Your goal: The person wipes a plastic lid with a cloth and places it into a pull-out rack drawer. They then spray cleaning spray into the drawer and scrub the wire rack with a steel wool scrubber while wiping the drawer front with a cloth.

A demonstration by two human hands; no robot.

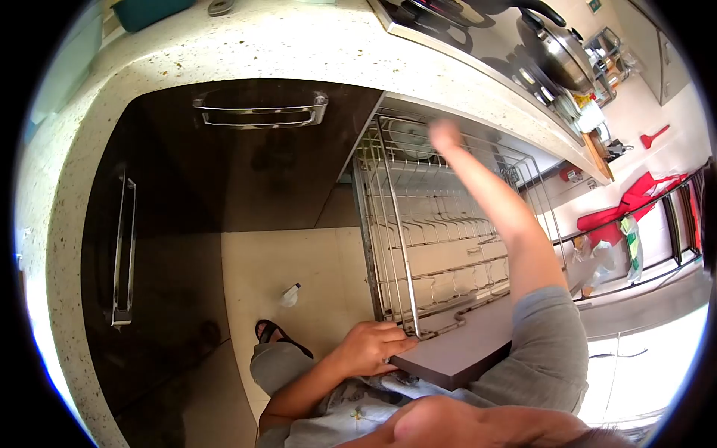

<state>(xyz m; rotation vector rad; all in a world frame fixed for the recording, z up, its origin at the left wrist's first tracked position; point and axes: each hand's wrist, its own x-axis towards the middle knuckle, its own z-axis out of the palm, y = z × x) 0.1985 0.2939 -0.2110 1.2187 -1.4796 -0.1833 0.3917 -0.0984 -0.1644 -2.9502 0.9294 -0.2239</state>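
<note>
A wire rack drawer (pixel 403 246) is pulled out from under the counter, with a dark front panel (pixel 467 343) at its near end. My left hand (pixel 373 348) has its fingers wrapped over the left edge of that panel. My right arm reaches across the rack, and my right hand (pixel 446 136) is at the far end, over the wires. That hand is blurred, and its fingers cannot be made out. Beside it, a round, clear lid or dish (pixel 411 138) lies in the back of the rack.
Dark cabinets with metal handles (pixel 261 116) stand at the left. Above runs a speckled counter (pixel 261 52) with a stove (pixel 485 37) and a steel pot (pixel 564 56). A small white object (pixel 290 296) lies on the floor near my foot. Red cloth (pixel 627 205) hangs at the right.
</note>
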